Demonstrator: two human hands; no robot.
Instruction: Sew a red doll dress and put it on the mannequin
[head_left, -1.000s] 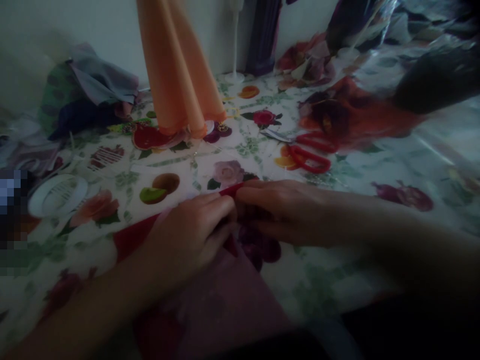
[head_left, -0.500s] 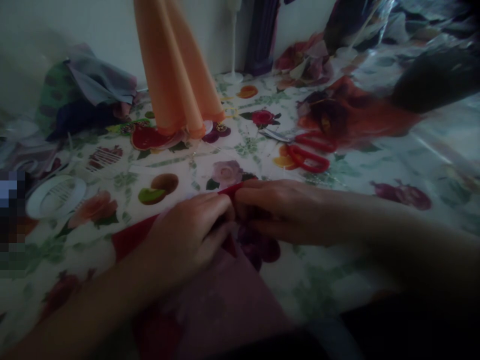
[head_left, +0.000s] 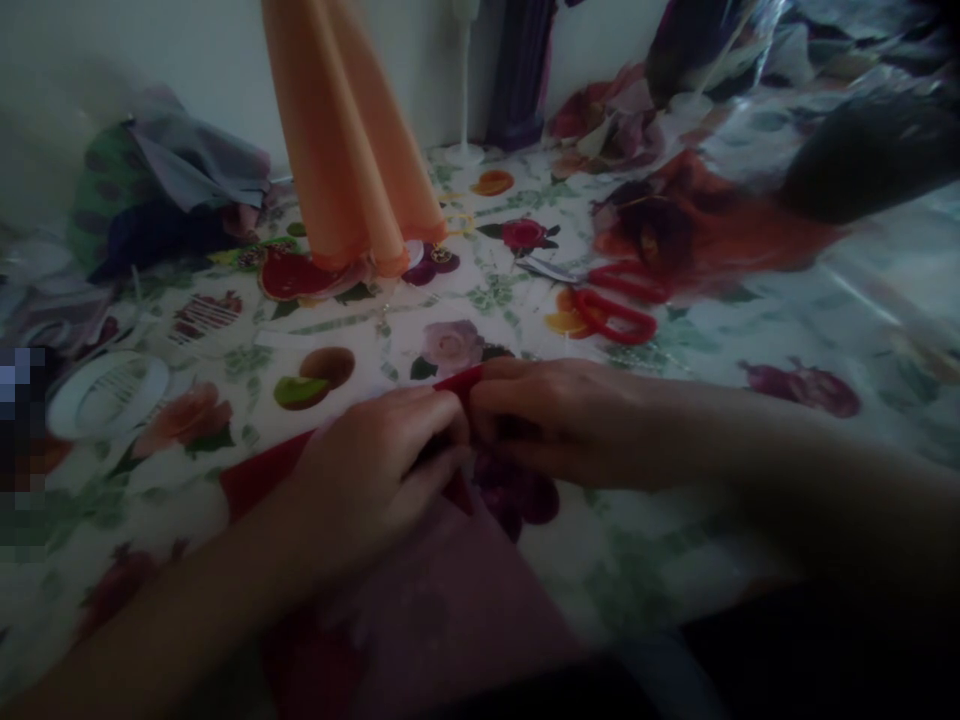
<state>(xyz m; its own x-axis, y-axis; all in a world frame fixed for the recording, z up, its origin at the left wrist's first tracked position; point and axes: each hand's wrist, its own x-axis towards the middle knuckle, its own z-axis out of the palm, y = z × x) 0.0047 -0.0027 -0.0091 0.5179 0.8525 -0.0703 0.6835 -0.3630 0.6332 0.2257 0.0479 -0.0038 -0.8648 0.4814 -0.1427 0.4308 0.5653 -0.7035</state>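
Two hands meet at the near middle of the tabletop [head_left: 750, 320]. We note the left hand [head_left: 375, 470] and right hand [head_left: 559, 420] fingertip to fingertip, the fingers of both pinched together on the far corner of a red sheet [head_left: 255, 478]. It lies flat, with a pink sheet [head_left: 450, 600] touching it. Red scissors [head_left: 616, 302] lie beyond, apart.
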